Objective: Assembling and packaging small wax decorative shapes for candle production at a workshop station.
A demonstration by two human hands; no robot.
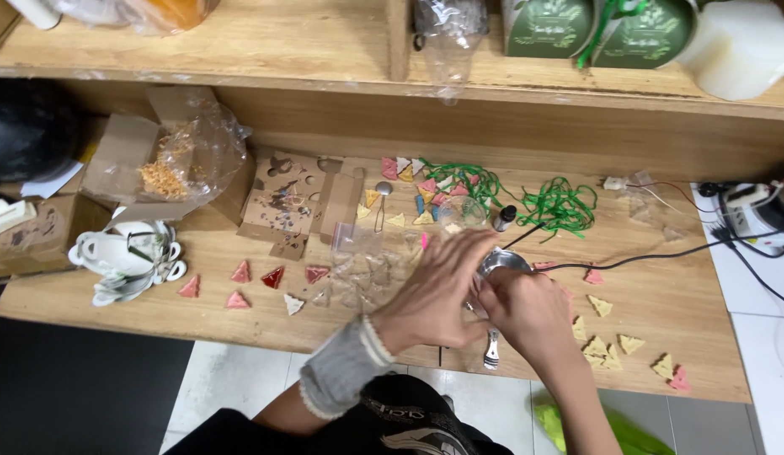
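My left hand, in a grey knitted cuff, reaches over a small round metal dish on the wooden table, fingers spread and blurred. My right hand curls around the dish's near side, above a metal handle that sticks out toward me. Whether either hand actually grips the dish is hidden by the fingers. Small triangular pieces in cream, pink and red lie scattered about both hands. Crumpled clear plastic bags lie just left of my left hand.
Green cord and a small dark bottle lie behind the dish. A black cable runs right to a device. Open cardboard boxes, a bag of orange bits and stacked white cups sit left. A shelf runs above.
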